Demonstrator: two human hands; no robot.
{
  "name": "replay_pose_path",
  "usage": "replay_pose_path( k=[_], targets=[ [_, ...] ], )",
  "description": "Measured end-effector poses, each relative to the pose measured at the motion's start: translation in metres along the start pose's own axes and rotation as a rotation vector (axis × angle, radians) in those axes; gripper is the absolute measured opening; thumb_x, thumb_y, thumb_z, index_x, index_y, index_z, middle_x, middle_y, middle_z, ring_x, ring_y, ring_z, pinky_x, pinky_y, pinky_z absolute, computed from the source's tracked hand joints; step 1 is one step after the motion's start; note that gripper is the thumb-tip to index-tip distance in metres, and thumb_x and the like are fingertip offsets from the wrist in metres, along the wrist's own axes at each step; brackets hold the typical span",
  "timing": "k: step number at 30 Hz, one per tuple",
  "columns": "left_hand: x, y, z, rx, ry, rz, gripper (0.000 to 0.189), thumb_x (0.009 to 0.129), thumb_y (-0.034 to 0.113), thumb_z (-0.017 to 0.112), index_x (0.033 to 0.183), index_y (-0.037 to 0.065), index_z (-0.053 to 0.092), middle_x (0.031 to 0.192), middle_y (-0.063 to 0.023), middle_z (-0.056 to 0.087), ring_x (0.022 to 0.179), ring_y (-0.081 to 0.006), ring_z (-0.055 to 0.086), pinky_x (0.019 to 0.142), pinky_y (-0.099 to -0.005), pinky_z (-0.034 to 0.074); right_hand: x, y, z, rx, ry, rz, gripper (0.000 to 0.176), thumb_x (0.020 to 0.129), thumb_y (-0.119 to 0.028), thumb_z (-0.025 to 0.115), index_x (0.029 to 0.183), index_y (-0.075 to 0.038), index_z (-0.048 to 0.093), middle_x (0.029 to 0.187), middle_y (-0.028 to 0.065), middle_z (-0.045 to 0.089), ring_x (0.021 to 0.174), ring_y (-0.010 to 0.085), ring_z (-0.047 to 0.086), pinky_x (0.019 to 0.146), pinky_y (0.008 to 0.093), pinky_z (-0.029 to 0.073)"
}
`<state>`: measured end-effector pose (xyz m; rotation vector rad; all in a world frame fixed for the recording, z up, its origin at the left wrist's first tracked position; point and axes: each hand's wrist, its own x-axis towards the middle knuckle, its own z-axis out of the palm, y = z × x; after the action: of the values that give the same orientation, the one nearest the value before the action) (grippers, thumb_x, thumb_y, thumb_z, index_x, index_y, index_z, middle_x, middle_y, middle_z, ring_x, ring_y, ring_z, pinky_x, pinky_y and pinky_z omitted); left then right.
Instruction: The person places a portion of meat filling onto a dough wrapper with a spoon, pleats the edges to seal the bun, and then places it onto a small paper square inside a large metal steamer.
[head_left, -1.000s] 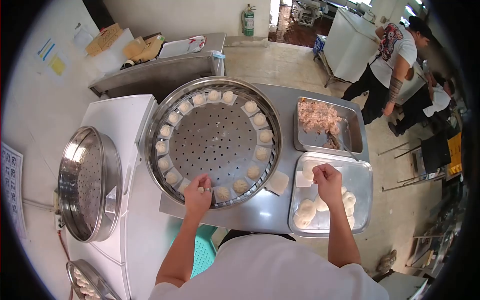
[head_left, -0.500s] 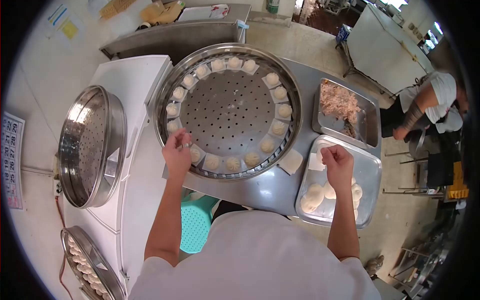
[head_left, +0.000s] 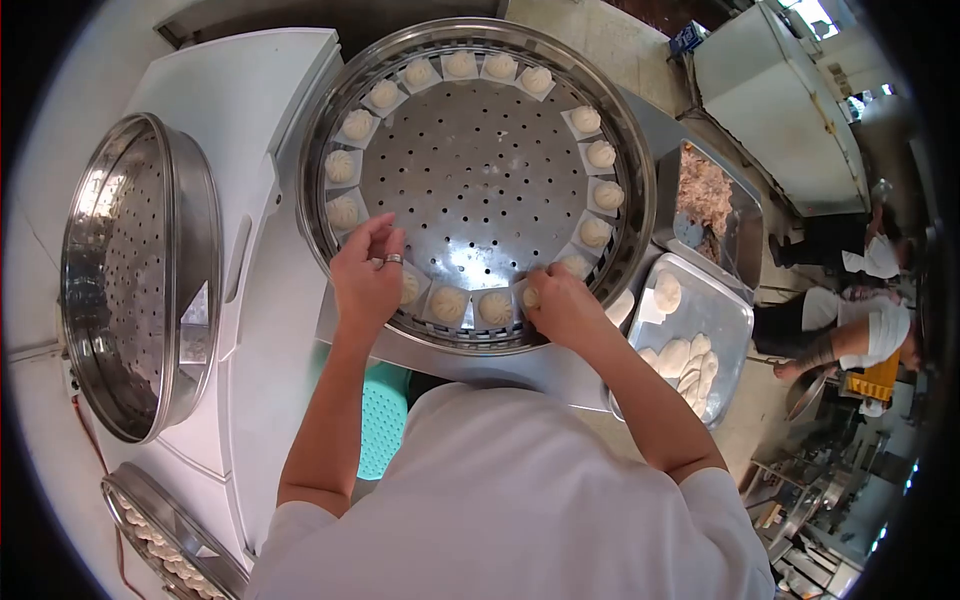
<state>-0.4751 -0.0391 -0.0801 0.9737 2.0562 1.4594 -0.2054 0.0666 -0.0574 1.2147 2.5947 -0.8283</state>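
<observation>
A wide round metal steamer tray [head_left: 470,180] with a perforated floor sits before me. Pleated buns [head_left: 495,308] on white paper squares line its inner edge. My left hand [head_left: 370,275], wearing a ring, hovers over the lower left edge, beside a partly covered bun [head_left: 409,289]. Its fingers are loosely bent and apart, with nothing visible in them. At the lower right edge, my right hand [head_left: 565,308] has its fingers closed on a bun [head_left: 530,297], which they partly hide.
Right of the steamer are a tray [head_left: 735,325] with dough pieces [head_left: 690,365] and a deep pan [head_left: 740,245] of minced filling [head_left: 703,190]. An upright steamer tray [head_left: 140,280] stands left, another with buns [head_left: 165,545] below. A teal stool [head_left: 382,425] is underneath. People [head_left: 845,325] stand at right.
My right hand has moved left from above the dough tray to a bun in the steamer. My left hand stays near the lower left edge. The camera view has shifted closer to the steamer.
</observation>
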Motion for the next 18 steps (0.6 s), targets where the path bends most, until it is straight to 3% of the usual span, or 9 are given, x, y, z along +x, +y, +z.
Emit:
replay_pose_path(
  k=[12,18],
  targets=[
    [0.000,0.009,-0.001,0.045,-0.024,0.035,0.022,0.098,0.006,0.068,0.119,-0.001,0.069,0.096,-0.0101,0.076,0.085,-0.0131,0.072,0.078,-0.0272,0.058,0.003,-0.005,-0.003,-0.013,-0.043,0.057,0.031,0.084,-0.010,0.071,0.112,0.002,0.069,0.115,0.0262,0.063,0.107,0.0440,0.068,0.093,0.0483,0.057],
    [-0.002,0.005,0.002,0.021,0.018,0.021,0.023,0.094,0.010,0.073,0.116,0.004,0.072,0.093,-0.0089,0.076,0.081,-0.0152,0.072,0.074,-0.0305,0.056,0.000,-0.007,-0.017,0.020,0.014,0.047,0.040,0.082,-0.015,0.075,0.118,0.000,0.069,0.114,0.0249,0.064,0.104,0.0424,0.068,0.092,0.0481,0.057]
  ],
)
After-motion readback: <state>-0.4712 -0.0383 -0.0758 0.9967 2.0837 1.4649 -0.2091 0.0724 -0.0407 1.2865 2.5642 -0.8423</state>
